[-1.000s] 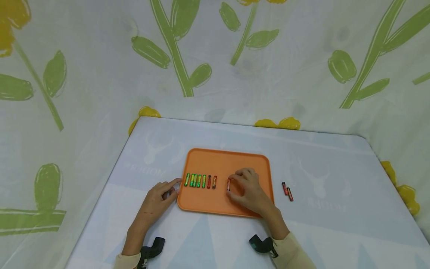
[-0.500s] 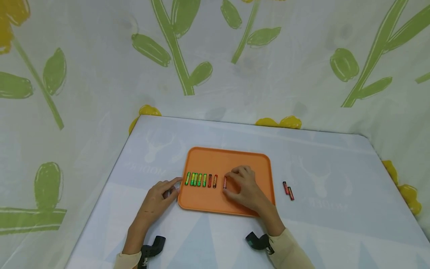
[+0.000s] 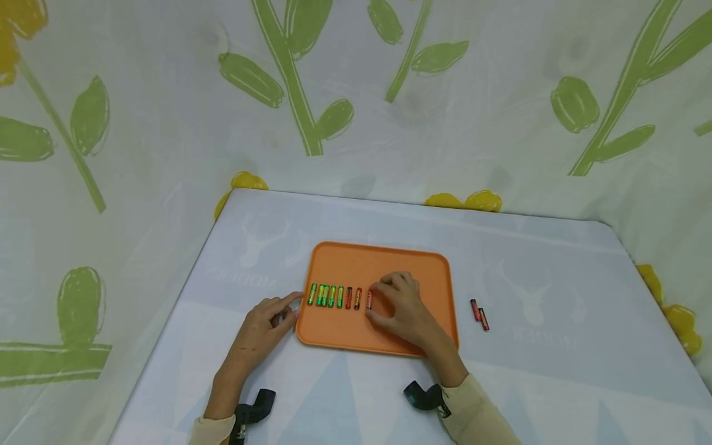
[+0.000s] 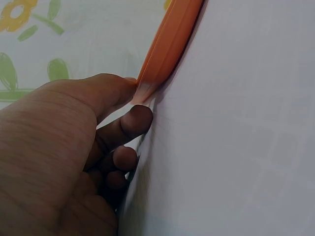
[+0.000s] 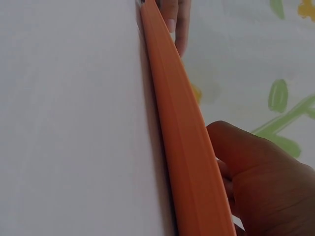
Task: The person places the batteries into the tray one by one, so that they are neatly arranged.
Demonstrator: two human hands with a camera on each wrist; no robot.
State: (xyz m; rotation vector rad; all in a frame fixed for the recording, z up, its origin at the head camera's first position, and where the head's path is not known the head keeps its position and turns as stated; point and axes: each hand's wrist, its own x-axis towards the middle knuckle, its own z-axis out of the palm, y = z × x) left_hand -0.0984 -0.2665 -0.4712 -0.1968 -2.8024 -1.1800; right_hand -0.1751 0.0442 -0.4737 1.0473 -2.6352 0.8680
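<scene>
An orange tray [image 3: 339, 334] lies on the table, carrying a row of batteries near its left side. Several green batteries [image 3: 331, 296] come first, then two red batteries [image 3: 353, 298], all standing lengthwise side by side. Over the tray, my right hand [image 3: 408, 315] pinches another red battery [image 3: 369, 300] by its ends between thumb and finger, a small gap right of the row. My left hand [image 3: 258, 330] holds the tray's left rim; in the left wrist view its thumb and fingertip meet the tray edge [image 4: 165, 49]. The tray's side hides the battery in the right wrist view.
Two more red batteries [image 3: 479, 315] lie touching on the table [image 3: 556, 358], right of the tray. A flower-printed cloth wall [image 3: 445, 123] rises behind the table's far edge. Black wrist cameras [image 3: 425, 397] sit at both sleeves.
My right hand has slid the red battery left across the tray, close to the end of the row. The left hand has stayed at the tray's rim.
</scene>
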